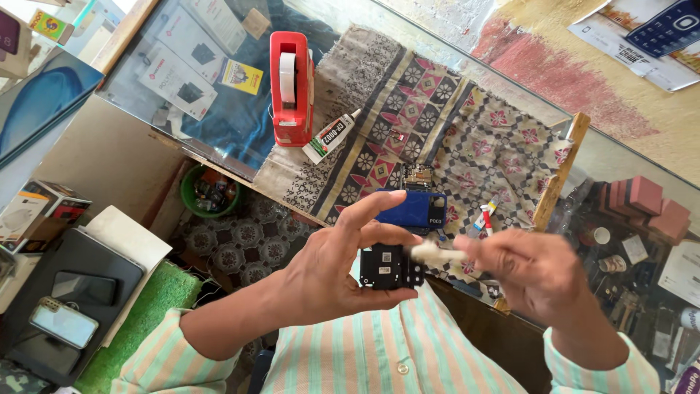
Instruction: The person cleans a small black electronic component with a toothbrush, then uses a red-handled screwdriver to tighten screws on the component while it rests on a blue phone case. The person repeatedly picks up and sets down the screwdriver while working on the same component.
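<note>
Patterned cloth (437, 138) under red tape dispenser (292, 80), white glue tube (332, 136).

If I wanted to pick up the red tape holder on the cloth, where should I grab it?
Probably across the middle of the red tape dispenser, coming down from above. It lies long and narrow on the patterned cloth, so fingers can pinch its two long sides. Mind the glue tube resting close beside its lower end. Both hands are busy: the left hand holds a small black part.
</note>
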